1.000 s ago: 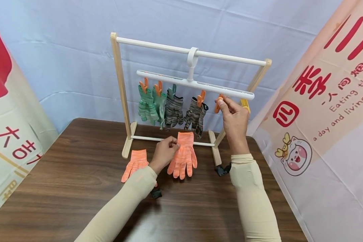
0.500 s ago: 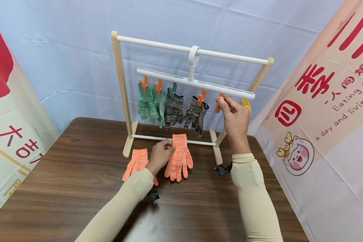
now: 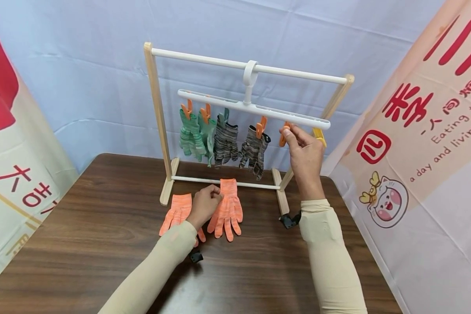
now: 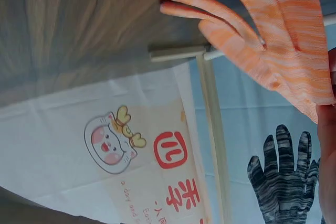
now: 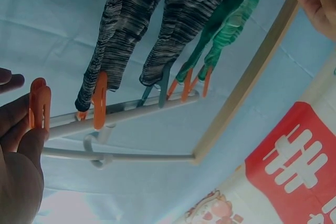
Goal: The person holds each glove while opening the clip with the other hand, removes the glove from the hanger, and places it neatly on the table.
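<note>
The left hand (image 3: 205, 204) has its thumb and fingertips closed together on the side of the cuff of an orange glove (image 3: 228, 210), which hangs fingers down in front of the low white bar of a wooden rack (image 3: 157, 104); whether its tips touch the desk (image 3: 98, 226) I cannot tell. The right hand (image 3: 308, 155) is raised well above it, thumb and fingers pinching an orange clip (image 5: 40, 103) at the underside of a white hanger (image 3: 223, 102), near its right end. The held glove is below that clip and well apart from it. A second orange glove (image 3: 177, 210) lies on the desk to the left, partly covered by the left sleeve (image 3: 174, 244). The hanger is hooked over the rack's top bar and carries, from left to right, two green gloves (image 3: 191, 136) on orange clips, a grey striped glove (image 3: 226, 141) on a dull green clip (image 3: 226, 114) and another striped glove (image 3: 253, 149) on an orange one. A yellow clip (image 3: 319, 134) sits at the far right, just beyond the right hand's knuckles. Pale cloth (image 3: 94, 65) hangs behind the rack.
</note>
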### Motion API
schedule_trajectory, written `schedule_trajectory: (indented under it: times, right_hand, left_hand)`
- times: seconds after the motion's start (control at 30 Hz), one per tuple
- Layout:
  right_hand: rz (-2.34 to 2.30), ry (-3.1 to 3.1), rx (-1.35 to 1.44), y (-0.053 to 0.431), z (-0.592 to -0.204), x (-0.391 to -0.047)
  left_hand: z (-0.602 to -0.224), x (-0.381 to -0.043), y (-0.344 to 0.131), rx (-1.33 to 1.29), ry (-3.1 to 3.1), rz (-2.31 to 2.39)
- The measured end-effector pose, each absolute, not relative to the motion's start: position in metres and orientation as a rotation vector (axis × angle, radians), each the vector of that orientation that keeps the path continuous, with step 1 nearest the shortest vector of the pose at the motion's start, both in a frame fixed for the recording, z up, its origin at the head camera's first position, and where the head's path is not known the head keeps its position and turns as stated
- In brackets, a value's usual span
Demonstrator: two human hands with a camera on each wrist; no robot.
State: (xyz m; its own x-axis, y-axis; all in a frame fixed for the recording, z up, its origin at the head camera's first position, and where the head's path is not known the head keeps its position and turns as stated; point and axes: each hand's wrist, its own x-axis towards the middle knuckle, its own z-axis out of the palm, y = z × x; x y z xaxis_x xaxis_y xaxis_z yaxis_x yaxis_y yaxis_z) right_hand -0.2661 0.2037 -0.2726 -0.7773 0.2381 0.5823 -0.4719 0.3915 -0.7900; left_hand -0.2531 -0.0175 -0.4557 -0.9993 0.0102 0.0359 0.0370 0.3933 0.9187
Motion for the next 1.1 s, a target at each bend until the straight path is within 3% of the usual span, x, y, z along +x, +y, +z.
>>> schedule_trajectory:
  times: [1.1]
  right_hand:
    - [1.466, -2.033, 0.210, 0.203, -0.268, -0.259]
  left_hand:
    - [-0.471, -0.252, -0.030, 0.004, -2.820, -1.359]
